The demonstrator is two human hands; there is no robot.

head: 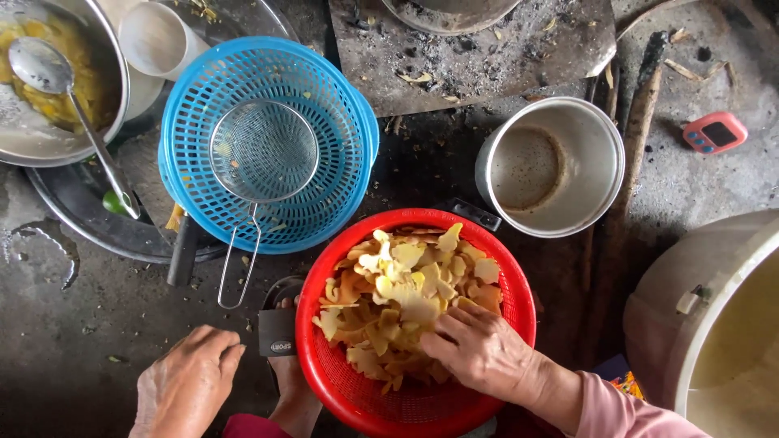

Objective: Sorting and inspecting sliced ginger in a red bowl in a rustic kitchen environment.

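Note:
A red plastic basket point(341, 389) sits on the ground close to me, heaped with pale yellow and orange slices point(406, 292). My right hand point(479, 349) reaches into the basket and rests on the slices, fingers curled among them. My left hand point(187, 385) lies palm down at the lower left, beside the basket and holding nothing. A foot in a black sandal point(280, 341) shows between my left hand and the basket.
A blue plastic basket point(191, 138) with a wire mesh strainer point(264, 150) inside stands at upper left. Further left, a metal bowl point(32, 146) holds a ladle point(49, 69). An empty metal pot point(592, 162), a pink timer point(714, 132) and a large cream tub point(690, 324) are at right.

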